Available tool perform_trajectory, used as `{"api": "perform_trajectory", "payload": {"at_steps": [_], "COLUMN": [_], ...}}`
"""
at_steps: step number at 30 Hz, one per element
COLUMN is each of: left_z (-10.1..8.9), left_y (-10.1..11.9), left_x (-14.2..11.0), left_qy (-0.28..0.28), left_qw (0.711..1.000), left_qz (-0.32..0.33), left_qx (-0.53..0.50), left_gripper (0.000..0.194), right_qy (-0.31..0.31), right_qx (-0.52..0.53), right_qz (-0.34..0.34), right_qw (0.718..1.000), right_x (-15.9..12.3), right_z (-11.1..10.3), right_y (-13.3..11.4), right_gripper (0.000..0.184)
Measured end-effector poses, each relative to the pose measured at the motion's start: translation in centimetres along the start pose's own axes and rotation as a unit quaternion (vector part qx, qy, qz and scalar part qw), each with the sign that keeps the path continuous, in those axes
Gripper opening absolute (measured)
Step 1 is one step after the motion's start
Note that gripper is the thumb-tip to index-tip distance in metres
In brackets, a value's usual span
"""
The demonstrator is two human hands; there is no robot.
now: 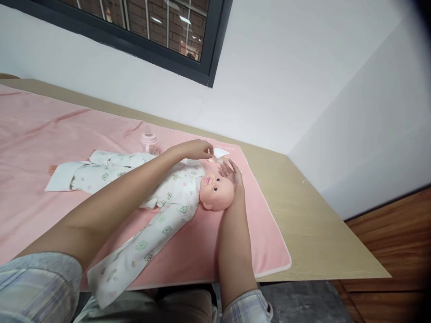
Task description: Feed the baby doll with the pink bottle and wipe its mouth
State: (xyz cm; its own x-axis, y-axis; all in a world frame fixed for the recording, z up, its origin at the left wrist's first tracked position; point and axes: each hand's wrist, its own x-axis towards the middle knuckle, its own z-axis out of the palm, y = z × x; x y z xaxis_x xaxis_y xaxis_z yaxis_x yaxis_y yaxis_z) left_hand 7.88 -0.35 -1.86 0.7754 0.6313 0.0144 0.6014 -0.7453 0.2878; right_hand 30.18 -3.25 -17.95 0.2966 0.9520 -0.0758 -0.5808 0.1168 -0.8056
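A baby doll (215,190) lies on its back on a pink blanket (262,242), its head to the right, dressed in a white outfit printed with green animal faces. My left hand (198,150) reaches across its body, fingers curled into a pinch just beyond the doll's face. Something thin and pale may be at the fingertips, too small to name. My right hand (233,174) rests against the far side of the doll's head, palm turned up and fingers loosely apart. Near both hands lies a small white sheet or packet (221,153).
A pink-topped baby bottle (149,141) stands beyond the doll's trousers. The blanket covers much of a wooden tabletop (292,202), which meets a white wall (262,89) at the back. A dark-framed window (211,58) is above. Wooden panels (393,242) stand at the right.
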Motion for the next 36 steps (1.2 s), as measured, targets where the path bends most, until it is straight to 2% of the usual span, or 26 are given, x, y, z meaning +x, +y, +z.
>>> {"api": "perform_trajectory", "payload": {"at_steps": [6,11,18,25,32,36], "left_z": [0.1,0.3,0.1,-0.4,-0.6,-0.3], "left_y": [-0.9,-2.2,-3.7,-3.4,-3.1,-3.3], "left_x": [-4.3,-5.7,-5.9,-6.5,-6.6,-6.3], "left_qy": [0.096,0.136,0.146,0.141,0.124,0.117], "left_qw": [0.993,0.985,0.981,0.982,0.985,0.987], "left_qz": [-0.043,-0.062,-0.067,-0.064,-0.071,-0.068], "left_qx": [-0.048,-0.082,-0.105,-0.112,-0.102,-0.092], "left_gripper": [0.039,0.039,0.041,0.041,0.042,0.043], "right_qy": [-0.008,-0.018,-0.045,-0.085,-0.097,-0.109], "right_qx": [0.026,0.021,-0.010,-0.042,-0.048,-0.042], "right_qz": [0.001,-0.017,-0.009,-0.013,-0.016,-0.024], "right_qw": [1.000,0.999,0.999,0.995,0.994,0.993], "right_x": [-0.3,0.1,-0.8,-2.5,-1.8,-1.8], "right_z": [-0.3,-0.3,1.0,2.7,2.5,2.2], "right_y": [0.4,0.6,0.6,0.5,0.8,0.8], "right_gripper": [0.043,0.045,0.048,0.041,0.048,0.046]}}
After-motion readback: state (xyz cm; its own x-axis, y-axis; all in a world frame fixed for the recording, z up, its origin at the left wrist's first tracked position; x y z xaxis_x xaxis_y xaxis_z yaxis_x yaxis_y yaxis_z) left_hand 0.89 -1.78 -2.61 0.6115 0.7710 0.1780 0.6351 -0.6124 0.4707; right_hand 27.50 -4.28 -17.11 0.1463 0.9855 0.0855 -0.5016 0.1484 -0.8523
